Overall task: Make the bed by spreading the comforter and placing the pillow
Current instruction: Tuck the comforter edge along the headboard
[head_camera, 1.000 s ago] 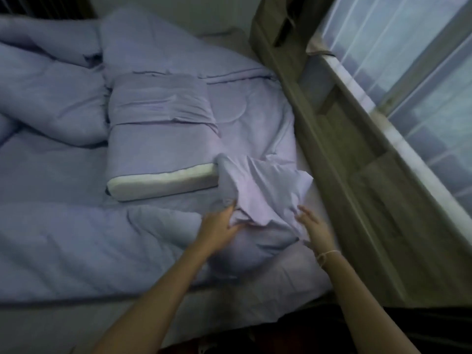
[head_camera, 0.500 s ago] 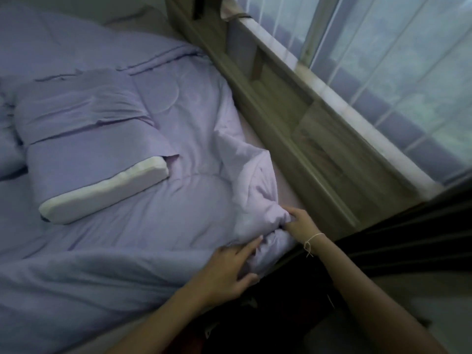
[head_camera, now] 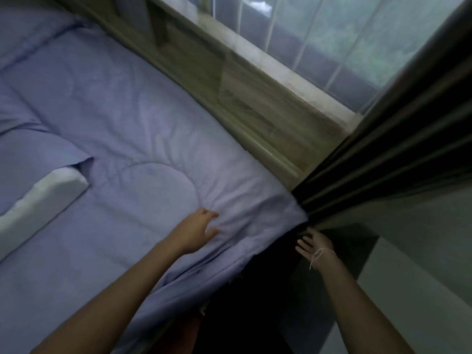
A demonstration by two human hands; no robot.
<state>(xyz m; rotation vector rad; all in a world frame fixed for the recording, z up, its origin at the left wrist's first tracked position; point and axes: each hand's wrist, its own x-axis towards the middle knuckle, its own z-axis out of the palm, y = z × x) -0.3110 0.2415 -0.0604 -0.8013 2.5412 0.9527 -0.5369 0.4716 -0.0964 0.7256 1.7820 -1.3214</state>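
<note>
Near the dark curtain point(head_camera: 398, 159), the left hand point(head_camera: 195, 232) presses loosely spread fingers on the comforter point(head_camera: 132, 129) (lavender); the right hand point(head_camera: 316, 245) hangs beside it, fingers relaxed, holding nothing.

Left hand point(head_camera: 196, 232) on comforter point(head_camera: 143, 139) (corner); right hand point(head_camera: 315, 245) off.

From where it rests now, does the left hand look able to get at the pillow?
Probably yes: the left hand rests open on the comforter, and only flat bedding lies between it and the pillow further left. It would need a sideways stretch.
</note>
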